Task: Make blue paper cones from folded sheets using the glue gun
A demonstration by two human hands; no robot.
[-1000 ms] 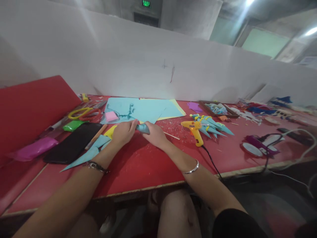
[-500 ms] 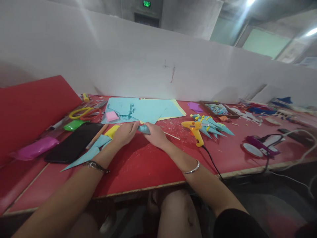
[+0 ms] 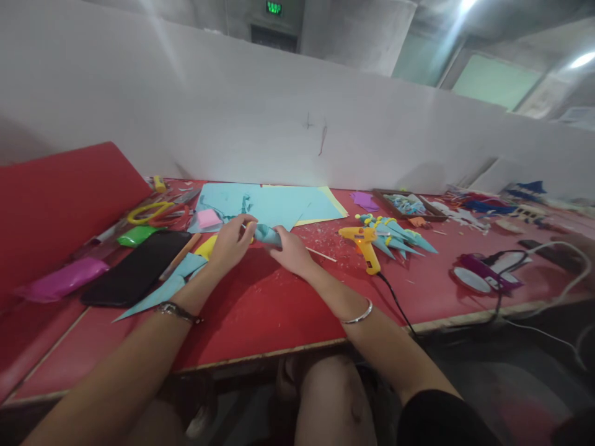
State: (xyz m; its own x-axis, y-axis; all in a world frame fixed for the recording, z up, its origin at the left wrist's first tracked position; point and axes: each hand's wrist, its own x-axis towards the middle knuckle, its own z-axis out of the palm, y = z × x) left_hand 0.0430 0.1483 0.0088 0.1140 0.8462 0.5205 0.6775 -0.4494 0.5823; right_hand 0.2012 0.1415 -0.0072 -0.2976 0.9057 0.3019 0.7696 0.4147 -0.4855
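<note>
Between my hands, over the near edge of the blue sheets [image 3: 279, 204], is a small rolled piece of blue paper [image 3: 266, 234]. My right hand [image 3: 289, 251] is closed on its right end. My left hand [image 3: 232, 240] is at its left end with bent fingers; a bit of yellow shows by the fingertips, and what they pinch is too small to make out. A yellow glue gun [image 3: 365, 241] lies to the right, beside several blue paper cones with yellow trim [image 3: 400, 238]. Blue cut pieces [image 3: 167, 291] lie by my left forearm.
A black phone [image 3: 137, 269], pink packet [image 3: 69, 279], green packet [image 3: 139, 235] and scissors [image 3: 151, 214] are at left. A thin stick [image 3: 321, 254] lies mid-table. At right are a tray [image 3: 409, 204], a purple device [image 3: 488, 272] with cables, and another person's hand [image 3: 579, 248].
My left hand has shifted slightly left and up, showing more of the blue roll. Another person's hand has appeared at the far right edge.
</note>
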